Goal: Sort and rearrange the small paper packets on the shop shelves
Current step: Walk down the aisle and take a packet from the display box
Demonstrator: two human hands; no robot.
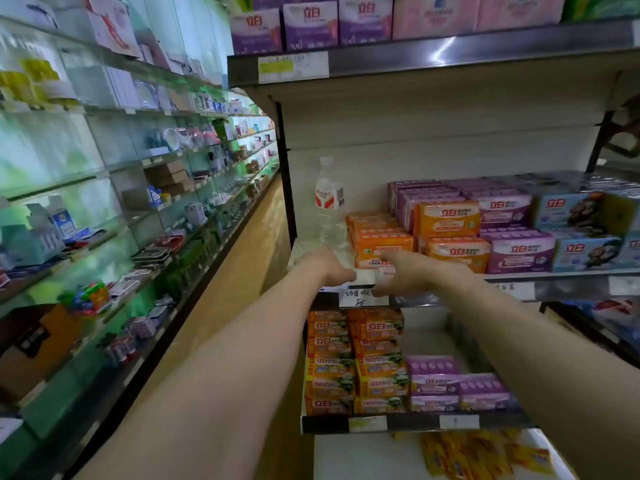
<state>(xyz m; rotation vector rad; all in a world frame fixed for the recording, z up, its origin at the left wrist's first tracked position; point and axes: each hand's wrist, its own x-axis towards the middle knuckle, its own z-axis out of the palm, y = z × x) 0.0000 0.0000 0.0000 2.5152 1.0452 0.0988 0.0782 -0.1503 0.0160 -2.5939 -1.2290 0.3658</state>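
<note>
The person stands before the grey metal middle shelf [571, 284] with both bare arms stretched out to its left end. The small orange paper packets [382, 249] lie there in a low stack at the front edge. To their right are purple packets [519, 249], and further right blue packets [581, 252].

The right hand [410, 275] has its fingers spread and holds nothing. The fingertips reach the front face of the lowest orange packet, but I cannot tell if they really touch it. The left hand [325, 266] lies low on the bare white part of the shelf, just left of the stack. I see only its back, so I cannot say whether the fingers are straight or bent.

I think the main danger is the clear plastic water bottle with a red and white label [329, 202]. It stands upright just behind the left hand and just beside the orange stack. If the stack is pushed to the left, or the left hand goes forward carelessly, the bottle may fall. The front packets are also near the edge, so a pull toward the person may drop them onto the orange and purple packets of the lower shelf [377, 375]. The right thumb hangs close to the white handwritten price label [362, 297] and could catch it.

Both hands are blurred. The shelf is cut off at the right, and the print on the packets is too small to read.
</note>
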